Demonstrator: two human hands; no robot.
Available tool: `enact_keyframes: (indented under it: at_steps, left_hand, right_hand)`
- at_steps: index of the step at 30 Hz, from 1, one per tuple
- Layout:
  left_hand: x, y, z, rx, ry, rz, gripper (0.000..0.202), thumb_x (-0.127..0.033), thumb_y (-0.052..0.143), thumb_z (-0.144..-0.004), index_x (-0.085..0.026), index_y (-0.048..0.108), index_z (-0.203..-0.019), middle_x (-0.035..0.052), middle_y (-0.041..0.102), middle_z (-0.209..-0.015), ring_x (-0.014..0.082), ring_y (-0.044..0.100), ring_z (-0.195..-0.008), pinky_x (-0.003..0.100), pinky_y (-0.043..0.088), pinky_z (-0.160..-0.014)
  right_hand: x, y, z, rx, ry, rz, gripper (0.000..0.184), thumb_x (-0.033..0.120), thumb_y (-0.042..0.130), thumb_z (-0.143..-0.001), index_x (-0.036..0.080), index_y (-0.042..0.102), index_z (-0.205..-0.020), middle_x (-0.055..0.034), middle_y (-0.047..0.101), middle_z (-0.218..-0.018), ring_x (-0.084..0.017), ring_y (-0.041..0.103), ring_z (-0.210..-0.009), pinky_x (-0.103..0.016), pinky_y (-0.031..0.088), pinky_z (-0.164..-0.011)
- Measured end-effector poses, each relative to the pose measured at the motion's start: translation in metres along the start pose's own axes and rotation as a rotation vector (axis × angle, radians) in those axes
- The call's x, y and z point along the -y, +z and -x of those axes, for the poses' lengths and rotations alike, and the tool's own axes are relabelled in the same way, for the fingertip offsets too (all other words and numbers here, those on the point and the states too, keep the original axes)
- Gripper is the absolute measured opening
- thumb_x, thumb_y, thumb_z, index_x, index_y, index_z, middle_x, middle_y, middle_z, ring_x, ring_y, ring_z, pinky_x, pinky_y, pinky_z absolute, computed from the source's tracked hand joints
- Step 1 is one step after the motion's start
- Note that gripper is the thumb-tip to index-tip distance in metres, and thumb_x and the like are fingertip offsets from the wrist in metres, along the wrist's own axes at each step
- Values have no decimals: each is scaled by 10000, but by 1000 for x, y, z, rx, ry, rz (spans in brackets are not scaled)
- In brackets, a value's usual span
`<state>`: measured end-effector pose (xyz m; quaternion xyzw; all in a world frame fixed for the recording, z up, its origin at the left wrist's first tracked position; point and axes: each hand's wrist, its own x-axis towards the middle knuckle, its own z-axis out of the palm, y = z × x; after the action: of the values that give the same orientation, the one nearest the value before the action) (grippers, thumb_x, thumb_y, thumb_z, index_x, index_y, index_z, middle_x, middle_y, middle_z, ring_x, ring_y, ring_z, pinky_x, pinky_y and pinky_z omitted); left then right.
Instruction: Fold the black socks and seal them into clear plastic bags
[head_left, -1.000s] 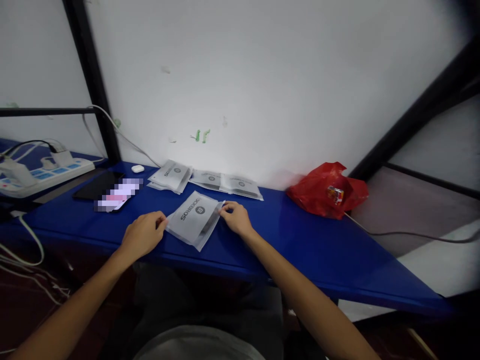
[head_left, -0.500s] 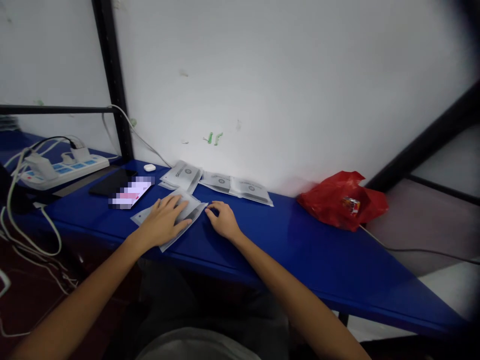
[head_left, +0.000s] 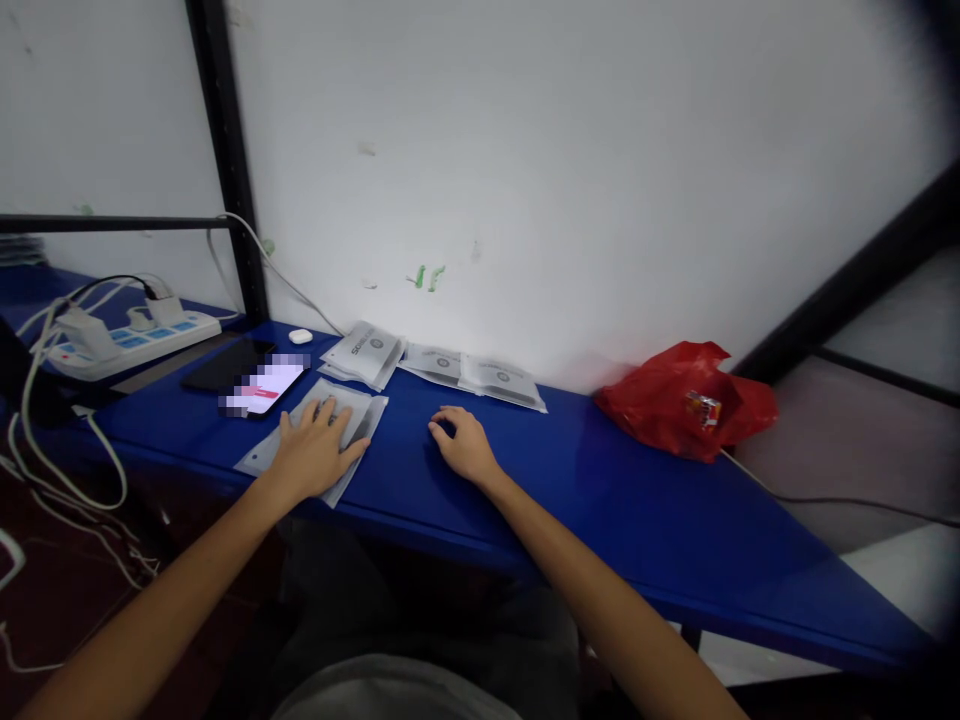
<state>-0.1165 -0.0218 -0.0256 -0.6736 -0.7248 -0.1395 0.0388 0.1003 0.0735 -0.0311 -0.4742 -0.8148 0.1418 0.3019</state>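
Note:
My left hand (head_left: 315, 452) lies flat and open on a translucent grey packet (head_left: 360, 418) that rests face down on the blue table (head_left: 600, 500). My right hand (head_left: 463, 444) rests on the bare table a little to the right of that packet, fingers loosely curled, holding nothing. A small stack of similar printed packets (head_left: 366, 352) and two more packets (head_left: 472, 372) lie by the wall behind my hands.
A phone (head_left: 255, 380) with a lit screen lies left of the packet, a white earbud case (head_left: 300, 336) behind it. A power strip (head_left: 127, 335) with cables sits at far left. A red plastic bag (head_left: 686, 402) lies at right. Black frame posts (head_left: 225, 160) stand against the wall.
My left hand turned the packet over and slid it left toward the phone, then flattened on it. My right hand let go and drew back onto the table.

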Motion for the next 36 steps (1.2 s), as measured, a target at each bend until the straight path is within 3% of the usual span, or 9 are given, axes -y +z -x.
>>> enact_keyframes:
  at_steps: [10,15,20,24,27,31,36]
  left_hand:
    - [23,7,-24,67,-16,6,685,-617,240,-881,-178,375,-1389,143,256,-1504,369,186,-1374,645,144,-1043]
    - [23,6,-27,42,-6,-11,627,-569,276,-899,-176,387,-1374,146,283,-1493,359,210,-1368,627,183,-1042]
    - [-11,3,-29,-87,132,-23,545,-460,315,-928,-136,405,-1356,160,340,-1462,331,263,-1353,526,236,-1067]
    - [-55,5,-37,15,296,47,558,-459,354,-925,-124,386,-1370,155,356,-1455,312,301,-1341,461,274,-1066]
    - [-79,10,-47,99,336,52,556,-448,380,-921,-110,393,-1362,179,363,-1444,336,325,-1322,478,307,-1037]
    - [-91,20,-60,156,317,30,501,-434,353,-931,-115,453,-1304,197,408,-1405,352,373,-1280,517,357,-971]
    - [-93,30,-66,114,328,8,476,-440,325,-935,-134,484,-1263,179,468,-1348,331,414,-1235,510,381,-944]
  right_hand:
    - [-4,4,2,27,-30,31,221,242,543,-833,169,646,-1014,-106,626,-1161,-230,543,-1110,-393,416,-959]
    - [-12,-1,0,-16,-84,77,265,255,532,-840,166,617,-1075,-108,606,-1199,-233,519,-1144,-405,412,-969]
    - [-39,-27,-13,-144,-137,300,313,243,525,-839,148,592,-1129,-142,564,-1254,-265,481,-1190,-427,392,-996]
    - [-71,-52,-29,-199,-74,508,327,181,538,-810,119,587,-1127,-168,543,-1274,-304,479,-1180,-450,393,-976]
    - [-92,-61,-38,-183,-53,614,352,180,551,-798,134,572,-1146,-154,566,-1237,-307,497,-1143,-445,402,-946]
    - [-108,-63,-46,-137,-84,714,346,206,558,-804,124,573,-1139,-158,560,-1243,-300,489,-1139,-431,368,-970]
    - [-111,-63,-54,-78,-188,817,280,179,523,-818,113,613,-1075,-152,540,-1285,-297,456,-1171,-425,322,-1009]
